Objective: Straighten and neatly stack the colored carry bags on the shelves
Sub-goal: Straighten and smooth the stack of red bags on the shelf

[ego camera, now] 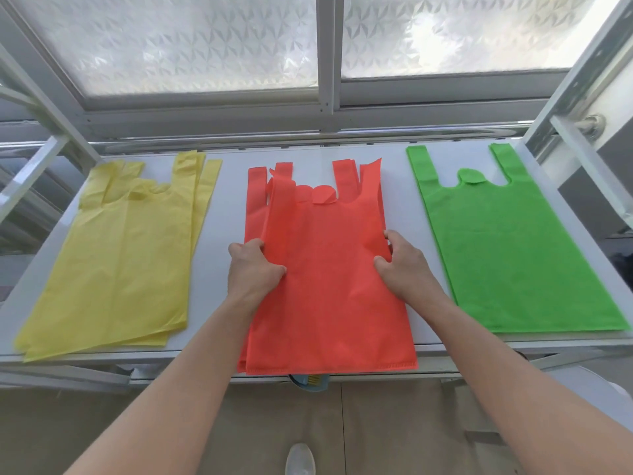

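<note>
On the shelf (pixel 226 214), the red bags (pixel 329 269) run lengthwise away from the person. The left hand (pixel 251 269) and right hand (pixel 406 265) pinch their opposite side edges.

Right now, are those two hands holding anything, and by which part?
Yes. The left hand and right hand each pinch the stack of red fabric carry bags at its side edges, roughly midway up, one hand per edge.

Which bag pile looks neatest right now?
The green pile on the right: its edges line up. The yellow pile is fanned out, and the red pile, gripped by the left hand and right hand, has splayed handles.
</note>
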`<state>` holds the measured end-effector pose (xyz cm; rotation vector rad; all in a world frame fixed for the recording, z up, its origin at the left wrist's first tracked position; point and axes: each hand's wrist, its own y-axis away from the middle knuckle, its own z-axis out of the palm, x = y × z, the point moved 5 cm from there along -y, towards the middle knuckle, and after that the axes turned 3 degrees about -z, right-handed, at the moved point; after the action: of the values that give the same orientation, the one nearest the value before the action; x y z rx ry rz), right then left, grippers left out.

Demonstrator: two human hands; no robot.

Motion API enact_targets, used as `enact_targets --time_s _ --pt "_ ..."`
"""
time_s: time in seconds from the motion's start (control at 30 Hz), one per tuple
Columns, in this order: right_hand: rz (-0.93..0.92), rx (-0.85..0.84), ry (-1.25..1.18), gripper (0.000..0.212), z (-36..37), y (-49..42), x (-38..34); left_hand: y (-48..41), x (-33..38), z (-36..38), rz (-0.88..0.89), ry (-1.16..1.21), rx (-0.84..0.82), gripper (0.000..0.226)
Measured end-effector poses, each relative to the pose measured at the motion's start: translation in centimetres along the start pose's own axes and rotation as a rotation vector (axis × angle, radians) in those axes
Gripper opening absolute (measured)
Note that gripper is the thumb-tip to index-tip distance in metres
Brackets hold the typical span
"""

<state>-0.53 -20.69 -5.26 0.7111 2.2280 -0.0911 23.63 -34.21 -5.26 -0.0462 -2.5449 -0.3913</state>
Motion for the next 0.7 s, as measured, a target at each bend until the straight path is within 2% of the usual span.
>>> enact_targets --time_s 0.1,0.23,0.33,0.43,0.5,0.57,0.63,0.7 --pt "0.094 -0.013 0.089 0.038 0.4 -0.2 0.4 -0.5 0.2 -0.4 -0.092 -0.097 -0.006 0.072" --pt "0.171 -0.004 0.206 0.064 0.4 -0.3 0.2 -0.7 0.5 0.1 -0.151 -0.012 -0.089 0.076" --pt "0.233 0.008 0.211 0.078 0.2 -0.8 0.5 -0.7 0.9 0.0 -0.203 0.018 -0.075 0.084" --pt "0.247 -0.014 0.185 0.068 -0.1 -1.4 0.6 -0.5 1.9 0.1 -0.090 0.033 -0.025 0.065" --pt "0.224 0.001 0.188 0.052 -0.3 -1.4 0.8 -0.2 2.4 0.5 0.019 0.161 -0.078 0.042" --pt "0.167 0.066 0.178 0.040 -0.8 -1.3 0.8 0.3 2.7 0.7 0.037 0.386 -0.169 0.028" --pt "0.121 0.119 0.110 0.029 -1.4 -0.7 1.0 1.0 2.4 0.9 -0.073 0.693 -0.306 0.027" --pt "0.103 0.118 0.014 0.024 -1.8 -0.1 1.7 2.0 1.7 1.4 -0.218 0.924 -0.532 0.031"
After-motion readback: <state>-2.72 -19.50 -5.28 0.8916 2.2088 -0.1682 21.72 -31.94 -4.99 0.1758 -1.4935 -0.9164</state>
